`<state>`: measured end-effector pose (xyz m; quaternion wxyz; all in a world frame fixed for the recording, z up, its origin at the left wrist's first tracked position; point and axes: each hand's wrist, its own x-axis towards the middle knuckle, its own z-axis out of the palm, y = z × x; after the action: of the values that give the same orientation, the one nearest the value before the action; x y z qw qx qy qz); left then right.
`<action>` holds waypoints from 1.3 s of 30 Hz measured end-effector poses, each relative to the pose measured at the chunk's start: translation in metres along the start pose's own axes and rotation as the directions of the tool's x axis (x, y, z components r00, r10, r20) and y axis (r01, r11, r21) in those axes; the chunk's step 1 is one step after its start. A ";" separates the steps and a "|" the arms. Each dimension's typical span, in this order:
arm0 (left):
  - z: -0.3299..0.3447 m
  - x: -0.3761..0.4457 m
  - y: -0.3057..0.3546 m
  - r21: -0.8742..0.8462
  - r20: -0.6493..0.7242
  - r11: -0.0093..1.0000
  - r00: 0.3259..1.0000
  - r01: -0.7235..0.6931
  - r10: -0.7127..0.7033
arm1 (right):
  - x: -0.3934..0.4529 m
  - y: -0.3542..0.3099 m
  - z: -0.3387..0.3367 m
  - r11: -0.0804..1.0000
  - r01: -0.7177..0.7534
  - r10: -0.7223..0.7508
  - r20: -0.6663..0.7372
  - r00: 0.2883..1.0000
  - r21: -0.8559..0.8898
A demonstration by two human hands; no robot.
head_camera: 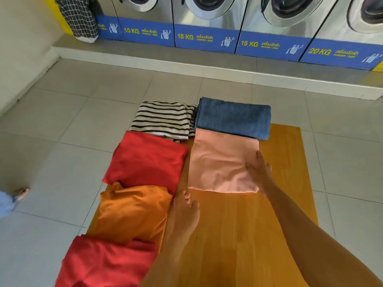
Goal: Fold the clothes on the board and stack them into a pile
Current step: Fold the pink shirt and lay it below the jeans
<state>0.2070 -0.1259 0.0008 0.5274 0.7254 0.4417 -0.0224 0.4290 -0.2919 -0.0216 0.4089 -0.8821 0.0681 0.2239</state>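
Observation:
A wooden board [238, 235] lies on the tiled floor. A folded pink garment [219, 160] sits on its far right part, overlapping folded blue denim [234, 117] behind it. My right hand [259, 170] rests on the pink garment's right near corner, thumb on top and fingers along its edge. Down the board's left side lie a striped shirt [163, 119], a red garment [147, 160], an orange garment [132, 212] and another red garment [105, 264]. My left hand [185, 208] hovers or rests on the bare board beside the orange garment, fingers loosely curled and holding nothing.
A row of washing machines [207, 21] stands on a raised step at the back. A checked cloth [78, 17] hangs at the far left. Someone's foot [21, 192] shows at the left edge on the floor tiles.

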 end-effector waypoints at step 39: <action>-0.107 -0.056 -0.035 -0.321 0.056 0.944 0.996 0.078 -0.063 | -0.218 0.012 0.064 0.967 0.216 -0.251 0.352 0.902 0.138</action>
<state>0.1034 -0.0745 0.0496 0.6478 0.6122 0.4532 0.0149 0.2096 -0.2654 0.0315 0.4799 -0.8060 -0.1051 0.3303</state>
